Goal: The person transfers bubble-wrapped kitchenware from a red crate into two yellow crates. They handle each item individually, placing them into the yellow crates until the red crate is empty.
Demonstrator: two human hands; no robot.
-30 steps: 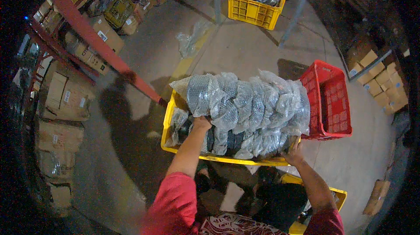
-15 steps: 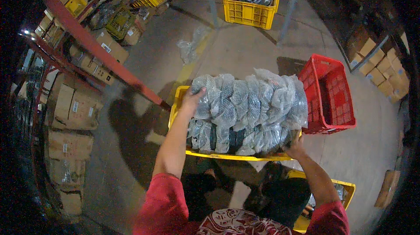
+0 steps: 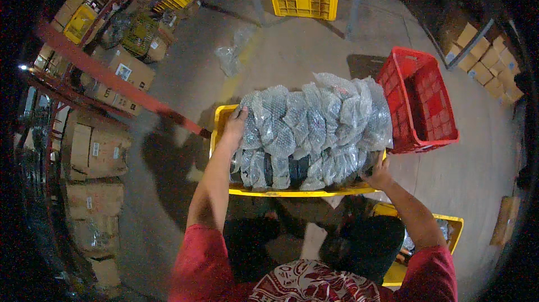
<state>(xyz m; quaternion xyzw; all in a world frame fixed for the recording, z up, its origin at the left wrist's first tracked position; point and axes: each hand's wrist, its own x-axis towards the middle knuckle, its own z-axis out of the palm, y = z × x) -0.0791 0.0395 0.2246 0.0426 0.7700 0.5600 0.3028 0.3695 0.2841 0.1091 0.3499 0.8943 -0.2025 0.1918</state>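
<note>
A yellow crate (image 3: 222, 119) in front of me holds a large heap of round-edged packages (image 3: 286, 119) in bubble wrap. They stand on edge side by side, in an upper row over a lower one, and the upper row rises above the rim. Some dark surface shows between the lower packages; what is inside the wrap I cannot tell. My left hand (image 3: 236, 125) lies against the left end package with its fingers stretched out, just inside the crate's left side. At the near right corner my right hand (image 3: 379, 175) is closed on the crate's rim, its fingers partly hidden.
A red crate (image 3: 415, 100) stands close by on the right. Another yellow crate (image 3: 457, 240) is beside my right leg. Ahead, a yellow crate (image 3: 303, 3) holds dark round parts. Cardboard boxes (image 3: 98, 144) and a red rack beam (image 3: 126, 80) line the left; more boxes (image 3: 488, 57) stand right.
The view has shifted slightly. My left hand has drawn a little to the left, from over the end package to its edge. My right hand stays on the rim.
</note>
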